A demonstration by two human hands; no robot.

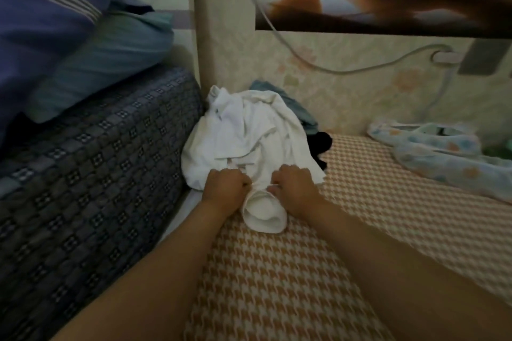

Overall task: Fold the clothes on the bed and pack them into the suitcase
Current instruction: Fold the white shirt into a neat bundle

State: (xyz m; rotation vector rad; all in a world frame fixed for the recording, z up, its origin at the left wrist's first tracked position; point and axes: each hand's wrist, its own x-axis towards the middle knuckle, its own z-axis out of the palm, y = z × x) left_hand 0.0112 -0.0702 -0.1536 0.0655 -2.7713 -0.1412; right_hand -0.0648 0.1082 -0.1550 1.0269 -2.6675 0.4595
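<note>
On the bed (277, 271) with a checked cover, the left hand (225, 184) and right hand (295, 181) both grip a crumpled white shirt (243, 130), fingers curled tight.

text: none legible | labels: none | numbers: none

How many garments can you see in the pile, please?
3: white garment on top, blue garment behind it, black garment to its right; more may lie hidden.
</note>
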